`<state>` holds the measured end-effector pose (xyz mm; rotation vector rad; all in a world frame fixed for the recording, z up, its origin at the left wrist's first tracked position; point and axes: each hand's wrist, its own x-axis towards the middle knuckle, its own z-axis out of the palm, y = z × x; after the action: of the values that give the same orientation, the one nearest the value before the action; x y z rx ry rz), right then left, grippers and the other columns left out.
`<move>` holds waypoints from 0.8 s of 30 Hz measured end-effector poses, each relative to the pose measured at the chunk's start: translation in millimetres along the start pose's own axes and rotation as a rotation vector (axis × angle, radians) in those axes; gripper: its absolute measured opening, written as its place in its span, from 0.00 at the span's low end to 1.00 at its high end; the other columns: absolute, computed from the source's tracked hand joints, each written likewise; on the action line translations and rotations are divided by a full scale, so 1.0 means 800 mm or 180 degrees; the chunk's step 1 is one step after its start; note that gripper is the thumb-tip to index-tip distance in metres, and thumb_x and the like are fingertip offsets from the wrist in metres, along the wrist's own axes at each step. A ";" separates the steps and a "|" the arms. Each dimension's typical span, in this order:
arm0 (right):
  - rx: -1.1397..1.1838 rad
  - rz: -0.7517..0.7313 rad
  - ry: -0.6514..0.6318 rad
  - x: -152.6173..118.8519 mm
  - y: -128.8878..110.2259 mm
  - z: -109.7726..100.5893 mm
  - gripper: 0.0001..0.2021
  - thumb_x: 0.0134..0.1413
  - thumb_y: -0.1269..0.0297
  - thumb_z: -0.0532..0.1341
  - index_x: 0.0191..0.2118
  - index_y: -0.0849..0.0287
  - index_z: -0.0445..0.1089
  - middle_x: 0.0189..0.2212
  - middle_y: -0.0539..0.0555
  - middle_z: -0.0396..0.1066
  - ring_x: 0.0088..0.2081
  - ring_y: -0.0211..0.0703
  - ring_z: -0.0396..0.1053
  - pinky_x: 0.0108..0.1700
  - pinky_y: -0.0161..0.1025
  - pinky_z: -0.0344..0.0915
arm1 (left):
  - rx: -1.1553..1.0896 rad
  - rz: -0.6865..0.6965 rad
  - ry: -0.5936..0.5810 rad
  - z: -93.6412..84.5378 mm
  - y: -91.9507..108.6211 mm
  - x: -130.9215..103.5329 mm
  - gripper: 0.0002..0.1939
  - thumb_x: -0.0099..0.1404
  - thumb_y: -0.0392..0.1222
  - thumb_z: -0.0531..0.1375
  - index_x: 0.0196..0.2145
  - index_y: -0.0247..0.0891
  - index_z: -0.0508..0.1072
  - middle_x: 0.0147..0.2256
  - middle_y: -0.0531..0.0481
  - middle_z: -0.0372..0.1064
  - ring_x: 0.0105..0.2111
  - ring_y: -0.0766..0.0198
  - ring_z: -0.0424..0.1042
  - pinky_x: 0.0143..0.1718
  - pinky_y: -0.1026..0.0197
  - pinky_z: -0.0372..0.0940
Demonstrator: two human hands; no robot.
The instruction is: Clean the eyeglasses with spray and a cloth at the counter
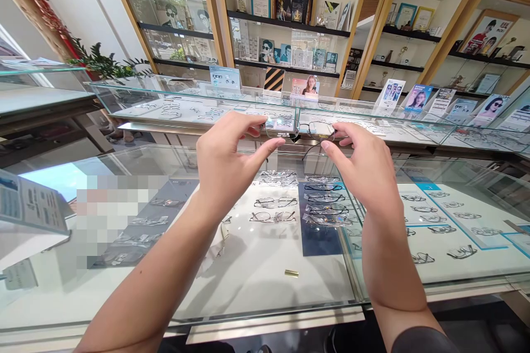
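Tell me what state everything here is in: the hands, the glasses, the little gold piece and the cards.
Left hand: raised, pinching one side of the held glasses.
Right hand: raised, pinching the other side.
Held glasses: up off the counter, lettering on both lenses.
Glasses on the dark blue panel: laid out in a column.
Gold piece: lying flat.
Striped card: standing up.
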<state>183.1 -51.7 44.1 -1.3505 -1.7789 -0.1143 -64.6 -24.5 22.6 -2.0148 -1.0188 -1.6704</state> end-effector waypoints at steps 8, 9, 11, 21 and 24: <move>0.0094 -0.0037 -0.0061 0.001 0.003 -0.001 0.18 0.67 0.56 0.63 0.57 0.54 0.78 0.50 0.59 0.83 0.47 0.57 0.79 0.50 0.55 0.72 | 0.0049 0.0061 0.0011 0.000 0.004 -0.001 0.14 0.70 0.56 0.70 0.48 0.48 0.80 0.38 0.49 0.79 0.38 0.55 0.78 0.42 0.48 0.74; 0.0124 -0.0036 -0.0079 0.001 0.004 -0.002 0.18 0.67 0.55 0.63 0.58 0.54 0.78 0.50 0.59 0.83 0.47 0.56 0.79 0.50 0.55 0.72 | 0.0045 0.0053 0.0016 0.000 0.004 -0.001 0.14 0.70 0.56 0.70 0.48 0.48 0.80 0.38 0.49 0.79 0.38 0.55 0.78 0.41 0.48 0.74; 0.0149 -0.0019 -0.0090 0.001 0.005 -0.002 0.18 0.67 0.55 0.63 0.58 0.53 0.78 0.50 0.60 0.83 0.48 0.56 0.79 0.51 0.56 0.72 | 0.0038 0.0032 0.0016 0.000 0.004 -0.001 0.15 0.70 0.57 0.70 0.48 0.49 0.80 0.38 0.49 0.79 0.38 0.55 0.78 0.42 0.48 0.74; 0.0083 0.0067 -0.0101 0.000 0.001 -0.005 0.18 0.67 0.56 0.64 0.58 0.55 0.78 0.51 0.60 0.83 0.49 0.57 0.80 0.51 0.56 0.72 | -0.0019 0.0032 0.0015 0.000 0.003 0.000 0.15 0.70 0.57 0.70 0.48 0.49 0.81 0.38 0.49 0.79 0.38 0.54 0.78 0.42 0.47 0.74; 0.0078 0.0077 -0.0110 0.000 0.000 -0.005 0.18 0.67 0.56 0.64 0.57 0.54 0.78 0.51 0.59 0.83 0.49 0.57 0.80 0.51 0.55 0.72 | -0.0022 0.0065 0.0021 0.001 0.003 0.000 0.15 0.70 0.57 0.70 0.48 0.49 0.81 0.38 0.49 0.79 0.38 0.55 0.78 0.42 0.47 0.74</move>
<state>185.7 -53.6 46.4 -1.3636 -1.7865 -0.0560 -62.7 -25.8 23.0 -2.0159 -0.9881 -1.6713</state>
